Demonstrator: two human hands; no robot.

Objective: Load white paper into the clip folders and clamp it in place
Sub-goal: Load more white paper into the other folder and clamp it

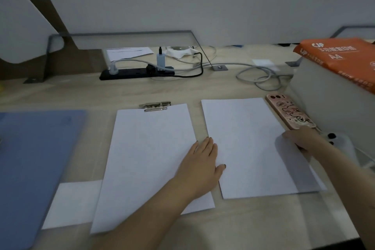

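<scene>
My left hand [203,160] rests flat on the clipped paper [146,158], fingers straight. At three o'clock, my right hand [302,139] pinches the loose sheet [247,144].

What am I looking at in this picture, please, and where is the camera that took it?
No machine here: a person works with bare hands, and the single camera sits on their head, looking down at the table. The left hand lies flat on a sheet held by a metal clip, thumb on the loose white paper beside it. The right hand touches that paper's right edge; whether its fingers pinch it is unclear. A blue folder lies at the left, a phone and an orange A4 pack at the right, a power strip behind.
</scene>
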